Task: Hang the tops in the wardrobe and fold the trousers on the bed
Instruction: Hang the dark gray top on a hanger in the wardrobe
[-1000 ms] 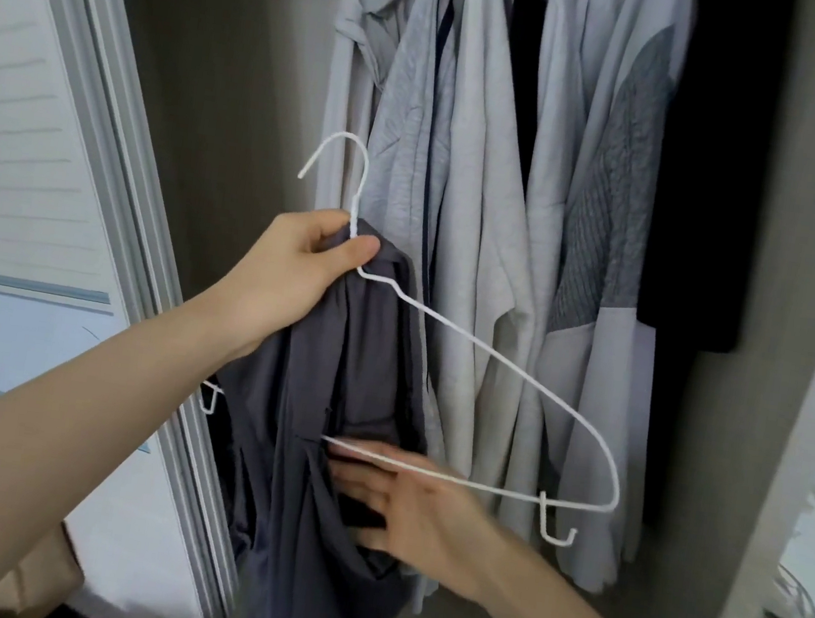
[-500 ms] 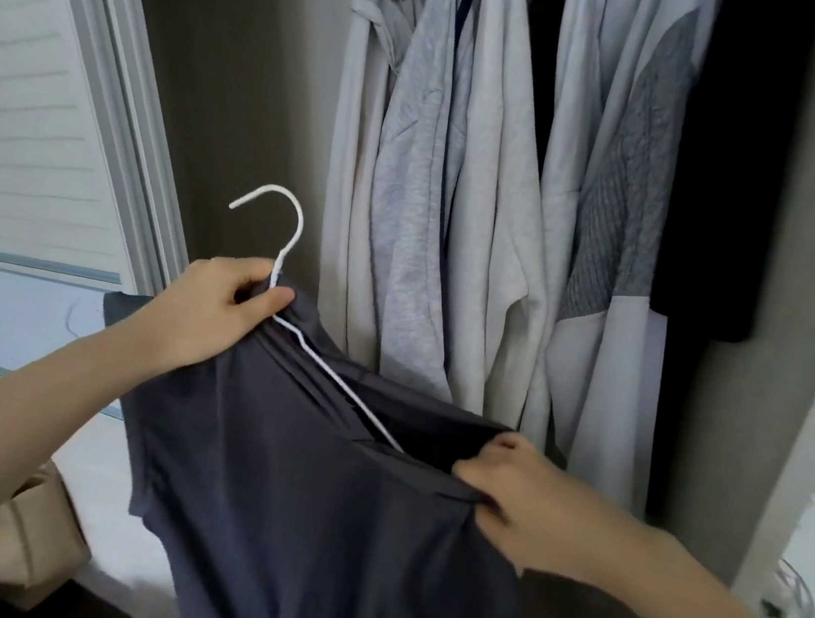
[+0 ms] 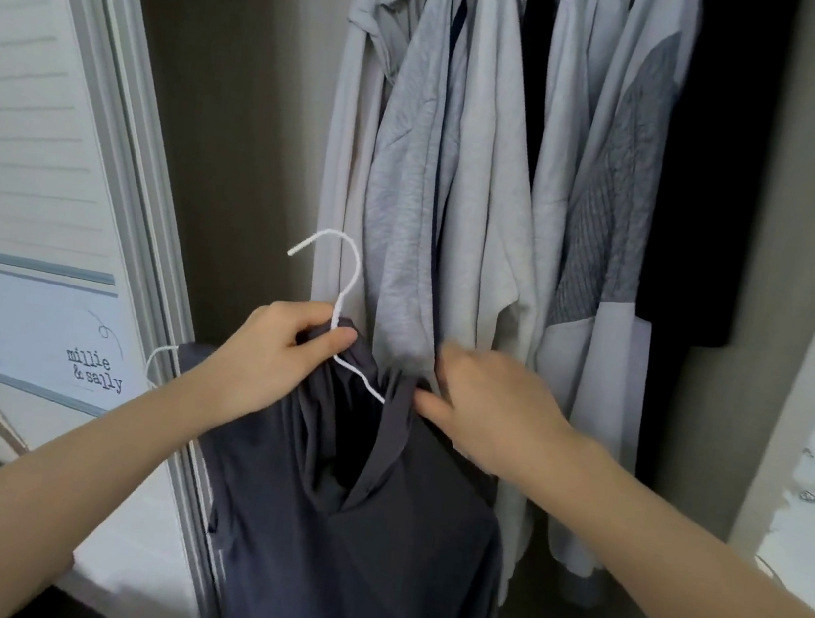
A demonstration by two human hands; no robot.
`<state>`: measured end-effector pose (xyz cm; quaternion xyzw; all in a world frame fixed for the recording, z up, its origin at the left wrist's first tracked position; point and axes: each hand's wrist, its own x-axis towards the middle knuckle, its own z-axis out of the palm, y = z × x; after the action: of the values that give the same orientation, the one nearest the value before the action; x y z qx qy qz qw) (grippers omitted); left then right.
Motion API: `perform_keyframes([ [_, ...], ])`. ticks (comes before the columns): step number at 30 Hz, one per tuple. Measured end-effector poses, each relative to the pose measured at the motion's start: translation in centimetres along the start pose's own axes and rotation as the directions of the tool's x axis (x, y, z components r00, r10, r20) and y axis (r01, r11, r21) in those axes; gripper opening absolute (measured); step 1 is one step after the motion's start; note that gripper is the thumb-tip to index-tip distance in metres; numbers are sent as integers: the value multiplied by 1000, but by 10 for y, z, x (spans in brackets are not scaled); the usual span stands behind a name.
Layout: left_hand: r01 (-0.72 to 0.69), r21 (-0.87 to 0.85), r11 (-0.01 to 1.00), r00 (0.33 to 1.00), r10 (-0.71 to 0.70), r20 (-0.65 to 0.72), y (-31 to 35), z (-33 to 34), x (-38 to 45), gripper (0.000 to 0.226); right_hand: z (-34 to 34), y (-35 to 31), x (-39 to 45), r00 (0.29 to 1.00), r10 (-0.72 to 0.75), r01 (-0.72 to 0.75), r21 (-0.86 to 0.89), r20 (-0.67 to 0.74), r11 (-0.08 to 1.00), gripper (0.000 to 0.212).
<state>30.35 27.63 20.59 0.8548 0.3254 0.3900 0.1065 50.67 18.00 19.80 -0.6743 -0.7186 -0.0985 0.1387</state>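
The left hand (image 3: 279, 359) is curled tight round the neck of a white wire hanger (image 3: 339, 300), just under its hook, thumb and fingers pinching the wire together with a bunch of dark cloth. The right hand (image 3: 490, 413) is at the collar of the dark grey top (image 3: 365, 536), fingers bent and pressing into the fabric at the neck opening; it looks to be tugging the cloth over the wire, though whether it has a real pinch on it I cannot tell from here.

The top hangs straight down from the hanger, its length running towards the floor, low in front of both hands. The hanger's hook stands upright above the left hand, its open end turned to the left. One short stretch of wire shows bare between the two hands; the far shoulder is under the cloth.

What the next move turns on is this: the rail is up out of sight, above the row of pale shirts (image 3: 466, 161) already hanging in the wardrobe (image 3: 225, 103). The hook sits low and to the left of those shirts, so I judge the lift belongs to the left hand, going up and slightly right into the gap beside the leftmost shirt.
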Motion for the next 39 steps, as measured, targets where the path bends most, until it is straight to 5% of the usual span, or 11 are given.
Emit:
perform_keyframes([
  [3, 75, -60, 995, 994, -79, -71, -6, -9, 0, 39, 8, 11, -1, 930, 42, -153, 281, 366, 947, 52],
  [6, 105, -52, 993, 991, -109, -79, -11, -16, -1, 37, 14, 26, 3, 940, -105, -162, 698, 324, 697, 42],
  [10, 91, 39, 995, 994, -89, -65, -12, -20, -2, 40, 20, 37, 8, 983, -182, 147, 616, -7, 774, 35],
  [12, 68, 77, 995, 997, -64, -51, -9, -18, -2, 41, 19, 37, 8, 979, -196, 187, 644, -58, 742, 22],
  [16, 23, 64, 998, 999, -21, -36, 5, -12, -2, 39, 34, 33, 6, 932, -290, 116, 580, 218, 807, 26],
  [19, -34, 99, 994, 999, 38, -38, 12, -11, -3, 43, 50, 29, 5, 942, -277, 136, 542, 188, 830, 17],
  [25, -40, 151, 988, 998, 45, -34, 3, -29, -3, 39, 42, 33, -4, 857, -352, -52, 741, 378, 670, 29],
  [30, -23, 175, 984, 998, 31, -46, -5, -32, -8, 38, 57, 26, -4, 935, -275, 180, 366, 226, 913, 34],
  [35, -13, 169, 986, 999, 20, -40, -8, -40, -9, 36, 66, 23, -1, 955, -297, 294, 96, 15, 951, 13],
  [39, -2, 168, 986, 999, 9, -46, -9, -42, -10, 35, 64, 23, 2, 935, -356, 356, 12, 5, 934, 15],
])
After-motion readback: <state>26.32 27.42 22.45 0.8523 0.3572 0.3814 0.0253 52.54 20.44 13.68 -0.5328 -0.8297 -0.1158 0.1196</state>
